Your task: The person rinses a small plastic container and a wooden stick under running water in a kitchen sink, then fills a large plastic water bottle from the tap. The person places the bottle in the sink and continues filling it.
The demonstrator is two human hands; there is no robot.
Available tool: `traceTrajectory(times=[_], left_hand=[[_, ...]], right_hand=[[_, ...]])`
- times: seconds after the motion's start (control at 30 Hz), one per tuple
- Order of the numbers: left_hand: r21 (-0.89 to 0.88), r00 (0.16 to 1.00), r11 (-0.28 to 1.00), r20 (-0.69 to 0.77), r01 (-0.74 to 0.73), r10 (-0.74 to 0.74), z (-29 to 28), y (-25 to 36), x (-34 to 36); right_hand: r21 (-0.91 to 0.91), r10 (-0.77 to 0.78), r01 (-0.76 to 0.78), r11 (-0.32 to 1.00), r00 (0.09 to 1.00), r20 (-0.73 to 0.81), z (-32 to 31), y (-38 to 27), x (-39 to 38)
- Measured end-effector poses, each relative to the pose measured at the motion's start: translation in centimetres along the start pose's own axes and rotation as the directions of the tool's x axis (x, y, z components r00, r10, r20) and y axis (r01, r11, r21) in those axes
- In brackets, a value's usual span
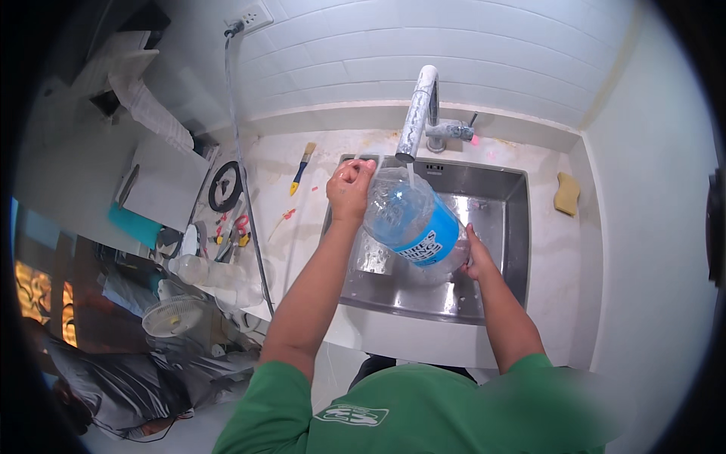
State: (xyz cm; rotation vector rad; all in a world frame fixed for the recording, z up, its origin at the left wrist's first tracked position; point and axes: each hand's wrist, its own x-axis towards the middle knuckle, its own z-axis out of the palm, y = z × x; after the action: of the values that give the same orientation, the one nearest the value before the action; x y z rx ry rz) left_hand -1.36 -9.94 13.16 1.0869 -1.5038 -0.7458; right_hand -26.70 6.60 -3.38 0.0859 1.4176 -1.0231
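Observation:
A large clear plastic water jug (pixel 401 219) with a blue label is tilted over the steel sink (pixel 516 227). My left hand (pixel 349 191) has its fingers curled at the jug's upper left end, by what looks like a clear handle. At the lower right end, my right hand (pixel 476 257) grips the jug's base, its thumb along the side and the other fingers partly hidden. Above the jug stands a worn faucet (pixel 414 117), and a thin stream of water seems to run from its spout onto the jug.
Left of the sink lie a paintbrush (pixel 303 168), a coil of black tape or cable (pixel 225 186) and several small tools. A grey cord (pixel 240 151) hangs from a wall outlet (pixel 253 17) across the counter. A yellow sponge (pixel 566 194) rests at the right. A white fan (pixel 172 315) stands lower left.

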Motion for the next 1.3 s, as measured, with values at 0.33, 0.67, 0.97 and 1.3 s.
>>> traceTrajectory(times=[0.33, 0.67, 0.97, 1.3], left_hand=[[-0.534, 0.861, 0.757, -0.098, 0.377, -0.498, 2.3, -5.6, -1.3], [-0.857, 0.618, -0.199, 0.487, 0.476, -0.617, 5.4, -10.3, -7.5], [-0.75, 0.652, -0.443, 0.654, 0.491, -0.384, 6.4, -8.5, -7.5], [-0.771, 0.798, 0.212, 0.563, 0.601, -0.216, 1.4, -4.7, -0.3]], right_hand=[[-0.273, -0.738, 0.694, 0.666, 0.666, -0.108, -2.7, -3.4, -6.5], [-0.698, -0.961, 0.673, -0.245, -0.075, 0.265, -2.3, -5.6, -16.2], [-0.668, -0.909, 0.63, -0.397, -0.169, 0.381, -5.3, -5.4, -18.1], [-0.776, -0.704, 0.535, 0.334, 0.689, 0.172, -9.7, 0.6, -14.0]])
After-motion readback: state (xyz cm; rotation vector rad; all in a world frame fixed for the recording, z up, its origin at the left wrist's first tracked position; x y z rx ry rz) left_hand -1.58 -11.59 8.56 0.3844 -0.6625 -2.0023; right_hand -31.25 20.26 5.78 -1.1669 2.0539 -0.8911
